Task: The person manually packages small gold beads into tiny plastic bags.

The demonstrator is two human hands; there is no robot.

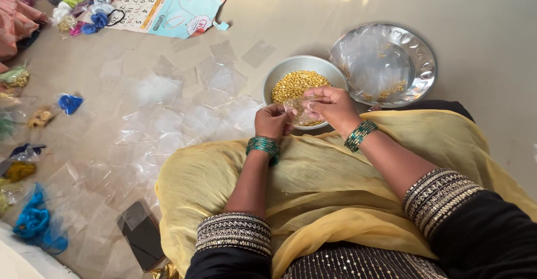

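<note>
My left hand (272,121) and my right hand (330,106) pinch a small clear plastic pouch (296,110) between them, just over the near rim of a steel bowl (281,72) filled with small golden beads (297,83). The pouch seems to hold some of the beads. Both wrists wear green bangles. A yellow cloth (313,172) covers my lap under the arms.
A steel plate (425,61) with clear plastic and a few golden beads lies right of the bowl. Several empty clear pouches (168,122) are spread on the floor at left. A dark phone (141,234) lies near my left knee. Packets of coloured items and a calendar sheet (168,2) sit farther left.
</note>
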